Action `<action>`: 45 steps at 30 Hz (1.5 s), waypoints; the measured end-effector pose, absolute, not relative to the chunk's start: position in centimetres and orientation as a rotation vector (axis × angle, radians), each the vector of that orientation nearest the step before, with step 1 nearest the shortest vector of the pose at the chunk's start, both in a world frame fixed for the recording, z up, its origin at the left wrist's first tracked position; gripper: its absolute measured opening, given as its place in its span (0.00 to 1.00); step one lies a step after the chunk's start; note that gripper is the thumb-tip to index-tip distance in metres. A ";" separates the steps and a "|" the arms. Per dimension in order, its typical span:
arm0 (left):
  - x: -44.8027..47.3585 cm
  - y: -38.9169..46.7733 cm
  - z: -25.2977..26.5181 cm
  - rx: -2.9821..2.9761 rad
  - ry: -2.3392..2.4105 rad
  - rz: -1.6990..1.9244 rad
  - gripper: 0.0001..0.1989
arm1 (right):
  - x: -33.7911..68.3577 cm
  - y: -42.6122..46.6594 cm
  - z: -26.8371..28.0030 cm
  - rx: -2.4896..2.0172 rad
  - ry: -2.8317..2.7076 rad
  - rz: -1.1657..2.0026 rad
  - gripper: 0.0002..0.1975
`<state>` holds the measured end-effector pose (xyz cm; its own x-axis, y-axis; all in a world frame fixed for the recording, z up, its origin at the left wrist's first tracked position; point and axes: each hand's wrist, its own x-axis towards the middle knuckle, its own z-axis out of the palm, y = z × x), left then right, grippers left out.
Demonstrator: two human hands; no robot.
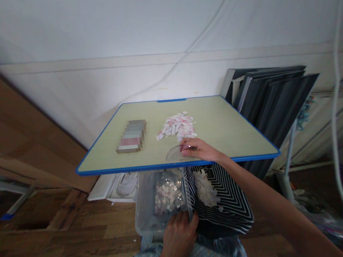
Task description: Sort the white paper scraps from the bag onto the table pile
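Near the table's front edge, my right hand (198,149) is closed on a clear, half-round protractor (173,154) lying against the tabletop. Just beyond it is a loose pile of small white and pink paper pieces (177,125). Below the table, my left hand (179,232) has its fingers curled over the near right rim of a clear plastic bin (146,221). Shiny small pieces (168,194) fill part of that bin. Against its right side stands an open black-and-white striped bag (235,202), with pale paper bits (206,189) inside.
The pale green table (218,121) has a blue edge and stands against the wall. A blurred-out oblong item (131,136) lies on its left. Dark panels (276,96) lean at the right. White papers (116,187) are on the floor at left, near a cardboard structure (25,128).
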<state>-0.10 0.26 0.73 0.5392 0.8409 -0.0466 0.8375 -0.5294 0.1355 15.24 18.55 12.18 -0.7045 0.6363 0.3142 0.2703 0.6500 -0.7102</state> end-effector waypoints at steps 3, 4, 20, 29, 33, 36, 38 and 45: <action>-0.1 0.2 0.8 2.625 1.448 0.038 0.20 | 15.3 18.6 12.1 -0.753 -2.293 0.807 0.09; -0.1 0.2 0.8 2.624 1.447 0.042 0.20 | 15.3 18.6 12.1 -0.753 -2.294 0.796 0.09; -0.1 0.2 0.6 2.600 1.450 0.052 0.21 | 15.4 17.5 12.1 -0.804 -2.129 0.846 0.11; -0.1 0.1 0.5 2.599 1.451 0.055 0.20 | 18.6 16.6 12.6 -0.983 -1.849 0.908 0.14; 0.0 0.1 0.7 2.585 1.454 0.048 0.21 | 22.6 18.2 12.8 -1.166 -1.778 0.773 0.17; 0.0 0.1 0.7 2.583 1.461 0.054 0.22 | 24.4 18.6 12.6 -1.238 -1.706 0.770 0.18; 0.0 0.1 0.6 2.585 1.459 0.054 0.22 | 24.7 18.5 12.4 -1.245 -1.739 0.744 0.17; -0.1 0.3 0.8 2.579 1.446 0.019 0.22 | 23.6 18.2 12.8 -1.273 -1.997 0.624 0.16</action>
<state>-0.06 0.29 0.80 0.5256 0.8471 -0.0783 0.8447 -0.5088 0.1663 23.59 18.19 12.77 -0.2912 0.9127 0.2867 0.5873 0.4071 -0.6995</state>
